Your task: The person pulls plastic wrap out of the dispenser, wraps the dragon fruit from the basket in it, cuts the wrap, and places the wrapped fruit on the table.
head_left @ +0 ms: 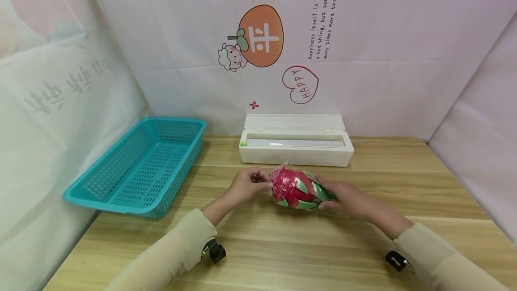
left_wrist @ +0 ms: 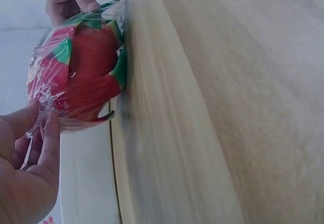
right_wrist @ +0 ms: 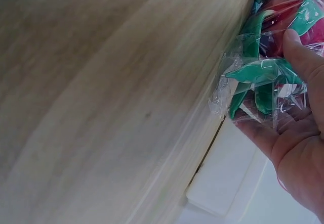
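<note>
A red dragon fruit [head_left: 291, 187] with green scales lies on its side in clear plastic wrap, on or just above the wooden table. At its left end my left hand [head_left: 247, 184] pinches a gathered, crumpled bunch of the wrap [left_wrist: 46, 102] between thumb and fingers. My right hand [head_left: 348, 197] grips the leafy right end, thumb on the near side and fingers round the far side. In the right wrist view, loose plastic film [right_wrist: 223, 90] sticks out past the green tips by the palm.
Behind the fruit stands a long white box [head_left: 296, 155], its lid raised, with a roll of film [head_left: 296, 143] inside. A blue-green plastic basket [head_left: 161, 201] sits at the left on the wooden table [head_left: 291, 255]. Printed white cloth [head_left: 194, 89] hangs behind and at the sides.
</note>
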Demonstrator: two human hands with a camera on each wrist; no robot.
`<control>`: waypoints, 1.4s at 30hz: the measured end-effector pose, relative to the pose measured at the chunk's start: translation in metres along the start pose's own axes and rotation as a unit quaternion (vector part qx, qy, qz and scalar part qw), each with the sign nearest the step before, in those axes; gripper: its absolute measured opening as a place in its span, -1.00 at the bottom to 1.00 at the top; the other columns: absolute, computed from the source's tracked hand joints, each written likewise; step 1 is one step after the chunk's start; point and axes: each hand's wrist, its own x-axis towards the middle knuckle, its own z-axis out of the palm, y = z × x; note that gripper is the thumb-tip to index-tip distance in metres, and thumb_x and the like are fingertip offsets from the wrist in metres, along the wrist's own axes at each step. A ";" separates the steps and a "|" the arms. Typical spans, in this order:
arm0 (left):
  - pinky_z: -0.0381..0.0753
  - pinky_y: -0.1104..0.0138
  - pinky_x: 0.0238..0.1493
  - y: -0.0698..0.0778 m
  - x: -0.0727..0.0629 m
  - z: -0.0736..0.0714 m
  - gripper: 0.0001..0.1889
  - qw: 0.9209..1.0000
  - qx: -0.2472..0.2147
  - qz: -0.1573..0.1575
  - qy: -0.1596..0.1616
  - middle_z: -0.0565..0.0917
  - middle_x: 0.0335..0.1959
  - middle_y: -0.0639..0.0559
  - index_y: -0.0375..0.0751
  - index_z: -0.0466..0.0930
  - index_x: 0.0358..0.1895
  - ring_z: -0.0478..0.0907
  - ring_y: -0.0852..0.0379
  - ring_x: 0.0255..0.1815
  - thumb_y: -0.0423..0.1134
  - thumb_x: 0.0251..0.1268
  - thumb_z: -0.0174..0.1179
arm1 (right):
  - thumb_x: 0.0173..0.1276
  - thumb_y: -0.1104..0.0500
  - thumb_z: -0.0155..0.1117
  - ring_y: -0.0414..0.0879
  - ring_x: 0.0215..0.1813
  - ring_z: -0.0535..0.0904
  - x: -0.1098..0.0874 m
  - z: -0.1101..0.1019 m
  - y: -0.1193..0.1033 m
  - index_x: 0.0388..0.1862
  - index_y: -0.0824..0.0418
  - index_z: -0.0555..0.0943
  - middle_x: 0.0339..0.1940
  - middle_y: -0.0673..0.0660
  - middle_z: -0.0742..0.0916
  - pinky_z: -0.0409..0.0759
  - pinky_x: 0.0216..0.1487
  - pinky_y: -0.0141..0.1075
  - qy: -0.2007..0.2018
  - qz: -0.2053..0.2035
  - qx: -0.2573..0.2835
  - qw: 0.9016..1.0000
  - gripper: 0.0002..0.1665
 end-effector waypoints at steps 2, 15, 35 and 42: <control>0.62 0.34 -0.30 -0.001 0.000 0.000 -0.92 1.000 0.001 -0.003 0.002 0.66 -0.34 0.02 -0.25 0.65 -0.33 0.57 0.12 -0.32 -0.36 0.16 0.37 | 0.29 0.00 0.36 0.20 0.23 0.49 0.001 0.000 -0.001 0.48 0.45 0.14 0.25 0.39 0.53 0.51 0.14 0.04 -0.004 -0.003 -0.009 1.000 -0.02; 0.66 0.21 -0.27 0.002 0.001 0.002 -0.93 0.999 0.021 0.043 0.002 0.66 -0.36 -0.02 -0.32 0.64 -0.34 0.56 0.15 -0.35 -0.40 0.18 0.35 | 0.29 0.03 0.36 0.12 0.12 0.57 0.001 0.000 0.000 0.47 0.47 0.13 0.14 0.36 0.61 0.55 0.09 -0.01 -0.018 0.005 -0.024 1.000 -0.03; 0.65 0.38 -0.28 0.000 -0.002 -0.004 -0.94 0.989 0.088 0.115 -0.016 0.61 -0.36 0.09 -0.21 0.70 -0.36 0.58 0.20 -0.31 -0.42 0.13 0.37 | 0.30 0.01 0.35 0.08 0.13 0.58 0.001 -0.002 0.000 0.47 0.45 0.14 0.15 0.32 0.62 0.55 0.10 -0.03 -0.015 -0.004 -0.017 1.000 -0.04; 0.64 0.37 -0.34 -0.001 0.000 -0.005 -0.92 0.990 0.092 0.110 -0.013 0.62 -0.41 0.15 -0.18 0.72 -0.41 0.58 0.23 -0.36 -0.44 0.11 0.38 | 0.30 0.00 0.34 0.13 0.17 0.56 0.001 -0.002 -0.002 0.47 0.45 0.14 0.18 0.35 0.59 0.54 0.11 -0.01 -0.014 -0.005 -0.022 1.000 -0.04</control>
